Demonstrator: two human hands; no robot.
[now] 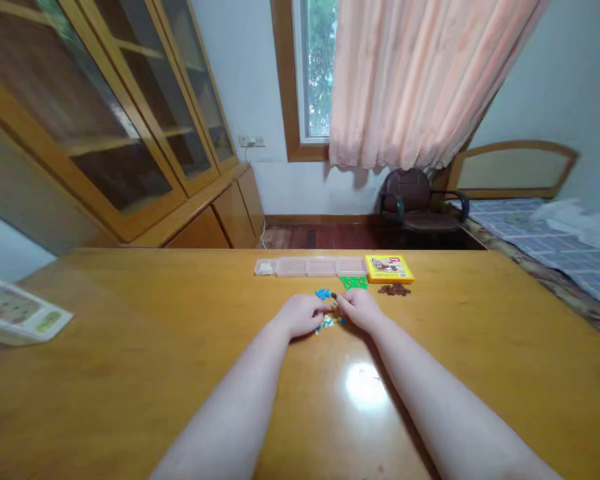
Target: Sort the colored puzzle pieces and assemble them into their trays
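Your L hand [300, 315] and R hand [361, 309] are close tog. over the table [190, 373], fingertips nearly meeting, mixed pile of small blue & pale-yellow pcs [329, 321] btwn them. L hand: index stretched toward R, other fingers curled; pile sits just beside/under its fingertips. Can't tell if L has a pc pinched, too small.

R hand: fingers bunched narrow, pointing L. Small dark pc [334, 295] is right at its fingertips, far side of the pile; can't tell if you're gripping it or only touching.

Small blue pcs [323, 293] lie in a cluster just beyond your L fingers. Green pcs [354, 283] are spread just past your R hand, near edge of the clear compartment tray [321, 267]. Brown pcs [395, 290] are heaped to the R of your R hand, apart from it, just in front of the yellow box [390, 268]. Tray's leftmost compartment has a whitish item [266, 268] in it.
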